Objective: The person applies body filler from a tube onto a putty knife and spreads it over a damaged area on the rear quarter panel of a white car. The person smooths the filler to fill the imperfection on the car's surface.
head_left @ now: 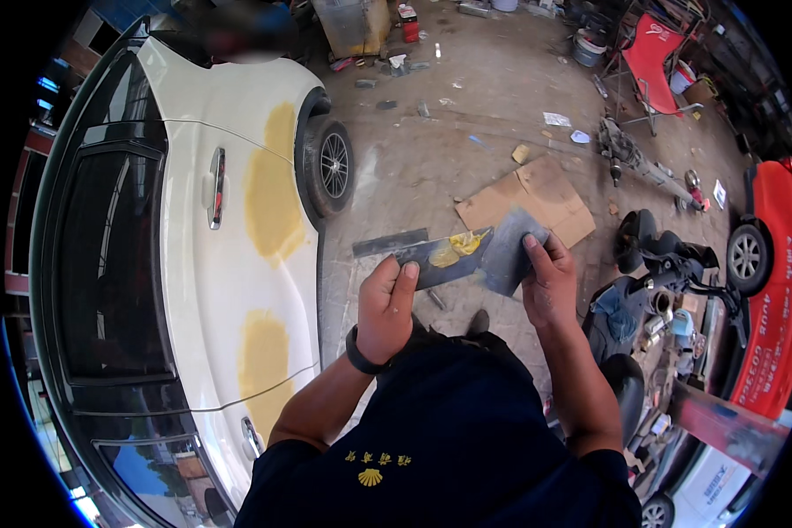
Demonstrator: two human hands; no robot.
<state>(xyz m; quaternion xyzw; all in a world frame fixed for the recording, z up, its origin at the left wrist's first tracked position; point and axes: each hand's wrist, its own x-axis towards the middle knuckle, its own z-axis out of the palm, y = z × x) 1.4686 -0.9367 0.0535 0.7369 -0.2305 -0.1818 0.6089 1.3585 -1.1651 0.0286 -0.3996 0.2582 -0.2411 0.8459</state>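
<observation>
Yellow paste (456,249) rides on the long dark plate (433,273), which runs left to right; left of the paste, the nearer left hand (387,304) pinches that plate; right of it, the right hand (548,280) pinches a crosswise grey blade (509,253)!

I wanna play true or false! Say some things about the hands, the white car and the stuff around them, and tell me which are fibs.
1. The left hand grips a flat, dark grey plate with yellow paste on it. True.
2. The right hand is empty. False: the right hand holds another grey rectangular plate.
3. The white car has dull yellow patches on its side. True.
4. The chair is at the lower left. False: the red cloth folding chair is at the upper right.
5. Flat brown cardboard lies on the floor. True.
</observation>
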